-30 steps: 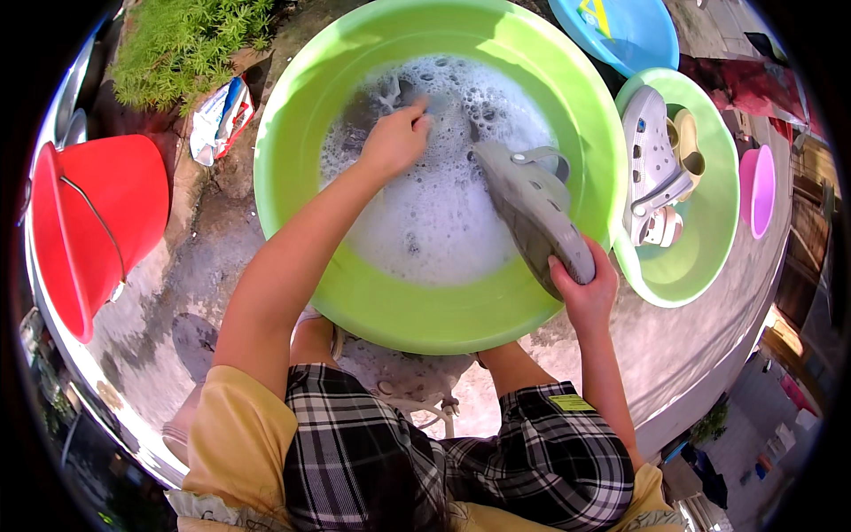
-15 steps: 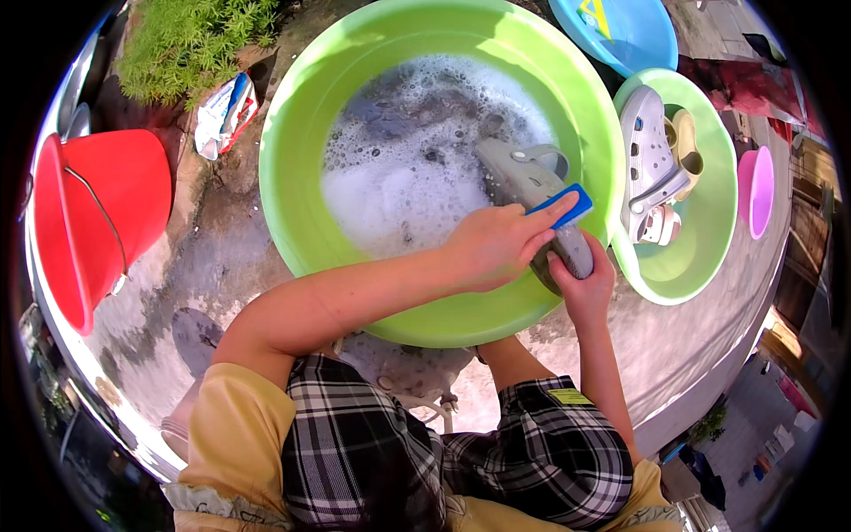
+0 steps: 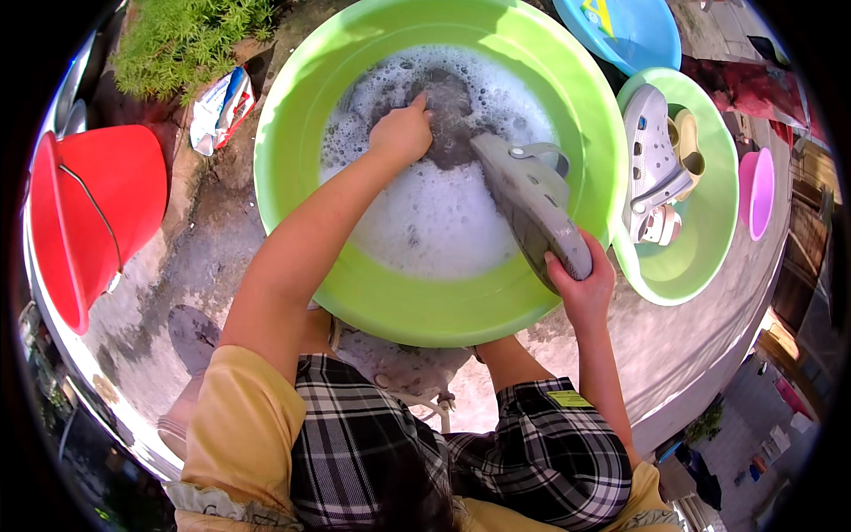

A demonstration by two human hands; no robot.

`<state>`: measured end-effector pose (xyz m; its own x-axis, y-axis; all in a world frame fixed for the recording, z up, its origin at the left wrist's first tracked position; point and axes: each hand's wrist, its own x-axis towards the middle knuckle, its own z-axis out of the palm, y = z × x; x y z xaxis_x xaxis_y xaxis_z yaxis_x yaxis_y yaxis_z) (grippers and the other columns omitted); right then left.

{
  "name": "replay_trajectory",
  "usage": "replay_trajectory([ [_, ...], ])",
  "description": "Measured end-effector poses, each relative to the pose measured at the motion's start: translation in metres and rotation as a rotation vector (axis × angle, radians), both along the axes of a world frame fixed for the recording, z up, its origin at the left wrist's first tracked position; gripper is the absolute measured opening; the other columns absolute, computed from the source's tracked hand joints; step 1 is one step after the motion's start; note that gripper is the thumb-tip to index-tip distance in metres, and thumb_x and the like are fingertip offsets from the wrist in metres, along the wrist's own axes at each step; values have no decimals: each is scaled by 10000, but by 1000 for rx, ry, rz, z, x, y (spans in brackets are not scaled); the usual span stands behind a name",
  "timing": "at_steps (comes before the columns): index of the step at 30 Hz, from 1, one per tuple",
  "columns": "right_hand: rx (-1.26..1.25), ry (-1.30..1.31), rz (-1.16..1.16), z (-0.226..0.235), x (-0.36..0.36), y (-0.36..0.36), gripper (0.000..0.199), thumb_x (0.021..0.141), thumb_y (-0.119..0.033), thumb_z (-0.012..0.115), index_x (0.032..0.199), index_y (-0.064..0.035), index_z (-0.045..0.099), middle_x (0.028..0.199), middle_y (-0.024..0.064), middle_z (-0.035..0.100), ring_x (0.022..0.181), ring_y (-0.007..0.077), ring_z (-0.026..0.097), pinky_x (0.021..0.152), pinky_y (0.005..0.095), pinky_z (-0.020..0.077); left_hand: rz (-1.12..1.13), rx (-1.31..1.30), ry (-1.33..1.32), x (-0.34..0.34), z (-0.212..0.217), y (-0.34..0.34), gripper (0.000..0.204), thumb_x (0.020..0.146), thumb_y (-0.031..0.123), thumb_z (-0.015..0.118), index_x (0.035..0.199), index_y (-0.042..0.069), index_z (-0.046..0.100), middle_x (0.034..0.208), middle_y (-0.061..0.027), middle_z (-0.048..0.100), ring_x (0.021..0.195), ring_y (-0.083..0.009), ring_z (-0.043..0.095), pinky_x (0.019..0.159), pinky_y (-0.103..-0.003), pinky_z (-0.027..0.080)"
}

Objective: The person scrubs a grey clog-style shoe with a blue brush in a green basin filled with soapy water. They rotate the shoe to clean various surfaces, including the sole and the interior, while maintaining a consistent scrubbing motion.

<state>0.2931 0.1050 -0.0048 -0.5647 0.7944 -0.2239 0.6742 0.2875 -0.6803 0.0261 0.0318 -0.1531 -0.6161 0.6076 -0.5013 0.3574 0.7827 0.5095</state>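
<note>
Near held clog (image 3: 539, 204) — shoes (image 3: 645, 142) in basin (image 3: 696, 262)

The held clog (image 3: 532, 199) is grey, the large washbasin (image 3: 425, 310) lime green, its suds (image 3: 425, 230) white, the bucket (image 3: 124, 195) red. The upper basin (image 3: 643, 40) is blue, the small basin (image 3: 762, 195) lilac-pink, the shorts (image 3: 372, 443) black-and-white plaid, the sleeve (image 3: 239, 417) yellow.

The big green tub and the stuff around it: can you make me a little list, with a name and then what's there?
Left hand: at the soapy water; fingers partly hidden, can't tell if it holds anything
Right hand: holds a gray shoe by one end, over the tub
Big tub: green, soapy water inside
Small tub: pale green, right of the big one, more shoes inside
Bucket: red, on the left side
Basin: blue, top right
Plant: green, top left
</note>
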Motion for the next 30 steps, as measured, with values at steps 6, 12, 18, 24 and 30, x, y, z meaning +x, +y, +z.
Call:
replay_trajectory([
  [6, -55, 23, -51, -1, 6, 1, 464, 672, -138, 725, 1096, -6, 592, 938, 131, 652, 867, 202, 628, 777, 311, 482, -359, 545, -454, 85, 96, -18, 458, 919, 184, 462, 1369, 213, 383, 999, -145, 638, 794, -326, 606, 729, -357, 477],
  [12, 71, 17, 73, -6, 4, 0, 482, 661, -135, 729, 1102, -6, 583, 951, 139, 645, 866, 224, 631, 771, 325, 486, -293, 301, -146, 55, 62, -8, 476, 914, 227, 474, 1377, 255, 368, 707, -132, 568, 616, -324, 557, 551, -422, 442],
  [18, -29, -49, 43, -3, 9, 3, 492, 655, -130, 728, 1111, -15, 583, 943, 137, 642, 870, 227, 632, 775, 321, 486, -613, 703, -96, 107, 114, -29, 475, 916, 244, 464, 1379, 254, 356, 671, -155, 553, 590, -333, 566, 515, -432, 443],
  [24, 43, -2, 38, -4, 3, 2, 451, 650, -124, 730, 1064, -13, 588, 936, 129, 646, 867, 220, 632, 767, 324, 489, -401, 462, -39, 65, 68, -14, 486, 895, 263, 504, 1361, 311, 375, 644, -122, 509, 540, -312, 537, 522, -409, 454],
  [30, -53, -49, -6, -5, 9, 5, 506, 657, -143, 734, 1118, -9, 574, 955, 143, 646, 870, 213, 630, 783, 310, 480, -631, 740, -44, 113, 104, -28, 488, 904, 302, 491, 1370, 340, 353, 662, -114, 501, 548, -312, 559, 519, -410, 463],
])
